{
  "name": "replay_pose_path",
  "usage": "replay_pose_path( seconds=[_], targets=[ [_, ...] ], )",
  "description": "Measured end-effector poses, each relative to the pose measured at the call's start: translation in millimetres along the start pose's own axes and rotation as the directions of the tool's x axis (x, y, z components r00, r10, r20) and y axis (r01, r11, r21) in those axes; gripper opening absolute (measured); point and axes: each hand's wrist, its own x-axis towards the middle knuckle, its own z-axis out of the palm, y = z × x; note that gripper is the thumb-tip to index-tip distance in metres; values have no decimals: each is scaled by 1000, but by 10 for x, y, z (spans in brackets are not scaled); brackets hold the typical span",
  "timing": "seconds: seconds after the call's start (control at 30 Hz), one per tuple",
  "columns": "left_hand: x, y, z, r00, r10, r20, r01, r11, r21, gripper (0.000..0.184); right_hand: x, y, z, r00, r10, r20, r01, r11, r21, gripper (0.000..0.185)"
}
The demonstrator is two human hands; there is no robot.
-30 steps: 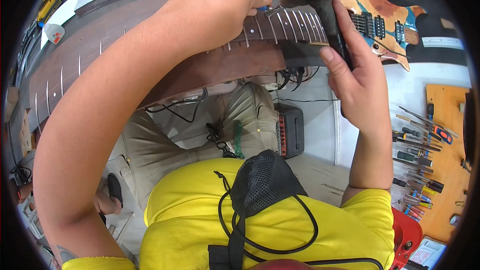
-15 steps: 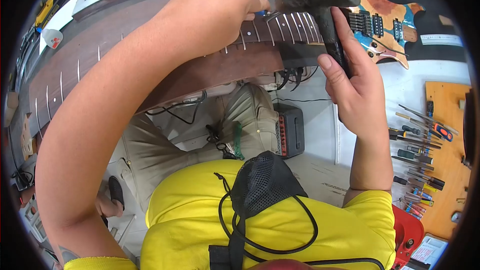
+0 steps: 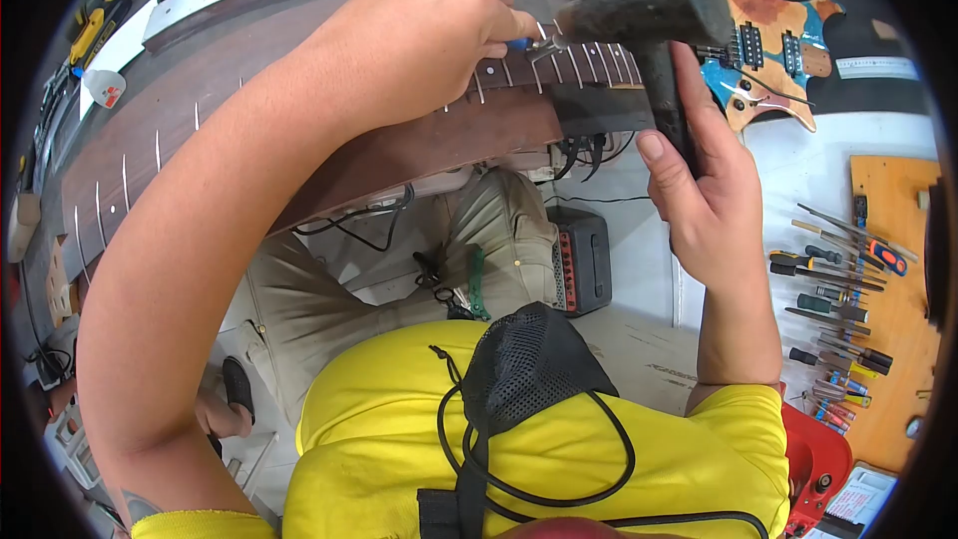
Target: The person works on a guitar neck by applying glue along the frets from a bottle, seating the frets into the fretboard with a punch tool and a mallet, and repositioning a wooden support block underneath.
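My right hand (image 3: 704, 180) is wrapped around the handle of a black mallet (image 3: 649, 10), whose head is held above the fretted end of a dark wooden guitar fretboard (image 3: 504, 75). My left hand (image 3: 449, 25) reaches across that board, fingers closed on a small blue-handled metal tool (image 3: 529, 45). Its metal end points toward the frets, close under the mallet head; contact between them I cannot tell. Silver frets and white dot inlays line the board. The forearm and hand hide its middle part.
A painted guitar body (image 3: 768, 30) with pickups lies beyond the mallet. Files and screwdrivers (image 3: 838, 289) fill a wooden rack (image 3: 888, 409) at right. A small white bottle (image 3: 104, 87) stands at far left, and a black-and-red box (image 3: 584, 260) sits below the bench.
The mallet and my right hand have shifted slightly right and down. More of the blue-handled tool's metal end now shows beside my left fingers.
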Motion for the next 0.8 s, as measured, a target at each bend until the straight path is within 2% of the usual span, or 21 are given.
replay_pose_path(
  seconds=[0.1,0.17,0.2,0.33,0.37,0.47,0.5,0.57,0.63,0.7,0.73,0.8],
  targets=[
    [-10,13,-11,1000,16,-21,-16,1000,-6,28,-102,16,24,990,79,-121,-66,993,102,68],
    [-8,34,-22,1000,14,-3,-14,1000,-7,28,-141,60,4,999,42,-29,-44,997,-62,70],
    [12,42,-35,1000,19,12,-19,1000,-2,28,-163,47,-3,998,44,-35,-46,997,-64,70],
    [-25,3,-8,996,76,-41,-77,996,-40,29,-199,-32,75,976,82,-201,-41,979,200,65],
    [-25,13,-11,998,56,-24,-57,998,-38,29,-198,-6,83,977,86,-196,-46,978,203,65],
    [-2,50,-27,997,80,-5,-80,996,-36,29,-144,127,58,973,-233,1,229,956,-184,70],
    [2,50,-33,994,105,-9,-106,993,-43,29,-174,85,53,972,-236,-5,231,955,-187,70],
    [0,44,-24,992,123,-28,-123,992,1,28,-271,-32,62,986,86,-145,-67,989,133,65],
    [-24,55,-5,989,145,-41,-143,989,39,28,-267,26,70,982,98,-162,-78,989,122,64],
    [-16,60,-6,968,245,-61,-241,969,60,29,-195,150,82,980,-198,-20,194,972,-130,68],
    [3,54,-9,966,250,-61,-247,967,63,29,-252,43,47,998,37,41,-38,999,22,70],
    [-20,47,4,983,178,-41,-177,984,23,28,-282,12,87,998,52,35,-54,997,54,70]
  ],
)
